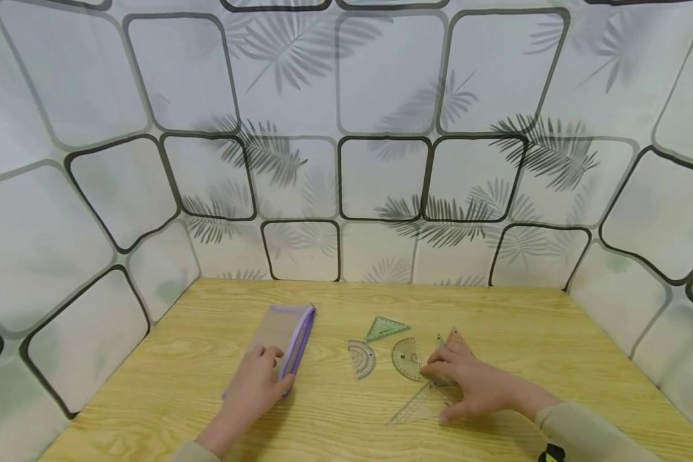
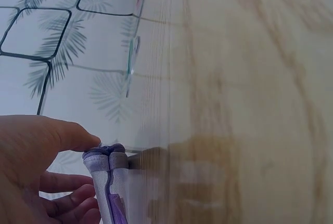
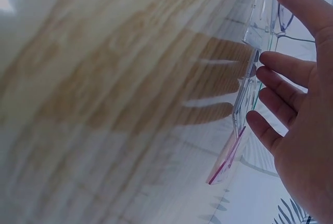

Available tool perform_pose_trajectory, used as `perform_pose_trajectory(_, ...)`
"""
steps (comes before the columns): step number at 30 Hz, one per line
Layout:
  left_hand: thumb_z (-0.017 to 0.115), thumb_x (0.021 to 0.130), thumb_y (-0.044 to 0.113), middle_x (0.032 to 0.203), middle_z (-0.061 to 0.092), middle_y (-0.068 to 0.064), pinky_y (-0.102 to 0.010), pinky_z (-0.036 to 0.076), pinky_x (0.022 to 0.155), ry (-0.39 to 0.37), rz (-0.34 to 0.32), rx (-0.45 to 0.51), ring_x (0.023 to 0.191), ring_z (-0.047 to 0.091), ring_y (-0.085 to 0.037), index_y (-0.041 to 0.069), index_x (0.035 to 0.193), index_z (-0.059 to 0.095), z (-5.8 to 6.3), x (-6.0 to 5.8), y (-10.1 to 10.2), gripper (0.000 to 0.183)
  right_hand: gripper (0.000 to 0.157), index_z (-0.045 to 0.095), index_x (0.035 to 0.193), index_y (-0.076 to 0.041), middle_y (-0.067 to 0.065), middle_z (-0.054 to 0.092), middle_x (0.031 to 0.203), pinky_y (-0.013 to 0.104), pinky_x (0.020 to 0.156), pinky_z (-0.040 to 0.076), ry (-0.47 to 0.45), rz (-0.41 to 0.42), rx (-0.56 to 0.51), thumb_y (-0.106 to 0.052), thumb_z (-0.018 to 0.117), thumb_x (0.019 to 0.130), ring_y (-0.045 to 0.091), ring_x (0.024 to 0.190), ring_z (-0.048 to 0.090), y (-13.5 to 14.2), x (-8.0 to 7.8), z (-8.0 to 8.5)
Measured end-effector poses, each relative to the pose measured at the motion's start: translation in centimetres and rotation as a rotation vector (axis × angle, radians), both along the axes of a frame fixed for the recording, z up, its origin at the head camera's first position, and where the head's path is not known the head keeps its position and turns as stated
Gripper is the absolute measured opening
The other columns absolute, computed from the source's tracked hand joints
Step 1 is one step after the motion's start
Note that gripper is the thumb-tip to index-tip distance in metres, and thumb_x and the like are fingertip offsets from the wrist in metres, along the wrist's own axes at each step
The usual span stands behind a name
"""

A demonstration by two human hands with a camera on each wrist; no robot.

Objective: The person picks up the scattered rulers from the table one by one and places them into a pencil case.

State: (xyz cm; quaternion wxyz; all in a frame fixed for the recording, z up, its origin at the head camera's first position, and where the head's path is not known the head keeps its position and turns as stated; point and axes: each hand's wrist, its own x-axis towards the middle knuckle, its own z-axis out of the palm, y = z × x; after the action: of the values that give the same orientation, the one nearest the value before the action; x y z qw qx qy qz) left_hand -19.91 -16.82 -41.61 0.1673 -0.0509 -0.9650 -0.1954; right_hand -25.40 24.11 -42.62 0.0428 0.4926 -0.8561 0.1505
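Note:
My left hand (image 1: 256, 382) lies on a see-through zip pouch (image 1: 277, 324) with purple edges, at the left of the table. In the left wrist view the thumb presses the zipper end (image 2: 108, 156) and the fingers curl beside it. My right hand (image 1: 479, 382) is over several drawing tools, its fingertips touching a clear piece (image 3: 244, 99), its thumb spread apart. Under and beside it lie a clear set square (image 1: 412, 405) and a pinkish triangle (image 1: 457, 343), both partly covered. Nearest its fingertips is a clear protractor (image 1: 404, 359).
A smaller protractor (image 1: 362, 358) and a green set square (image 1: 385, 328) lie between the hands, toward the middle of the wooden table (image 1: 167, 366). A patterned curtain (image 1: 381, 179) with leaf prints closes off the back and both sides.

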Motion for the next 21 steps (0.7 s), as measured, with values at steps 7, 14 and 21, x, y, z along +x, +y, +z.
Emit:
perform_pose_trajectory(7, 0.08, 0.076, 0.016, 0.091, 0.064, -0.011, -0.032, 0.057, 0.064, -0.063, 0.0, 0.047, 0.077, 0.06, -0.019, -0.003, 0.107, 0.066, 0.58, 0.16, -0.6, 0.039, 0.067, 0.061, 0.129, -0.011, -0.006, 0.05, 0.117, 0.007, 0.116, -0.022, 0.041, 0.006, -0.006, -0.056, 0.072, 0.081, 0.018, 0.116, 0.044, -0.01, -0.1, -0.17)
perform_pose_trajectory(14, 0.076, 0.077, 0.007, 0.088, 0.063, -0.007, -0.021, 0.05, 0.056, -0.089, 0.012, 0.103, 0.072, 0.056, -0.012, -0.002, 0.105, 0.067, 0.75, 0.11, -0.88, 0.031, 0.063, 0.061, 0.129, -0.011, -0.004, 0.05, 0.117, 0.011, 0.116, -0.028, 0.068, 0.024, -0.015, -0.053, 0.072, 0.083, 0.026, 0.118, 0.044, -0.04, -0.07, -0.2)
perform_pose_trajectory(21, 0.071, 0.078, 0.001, 0.083, 0.063, -0.005, -0.016, 0.051, 0.057, -0.058, 0.021, 0.141, 0.072, 0.06, -0.01, -0.002, 0.1, 0.07, 0.52, -0.14, -1.01, 0.022, 0.06, 0.062, 0.129, -0.011, -0.005, 0.05, 0.117, 0.009, 0.116, -0.027, 0.052, 0.01, -0.009, -0.051, 0.071, 0.085, 0.024, 0.118, 0.045, 0.07, -0.13, -0.13)
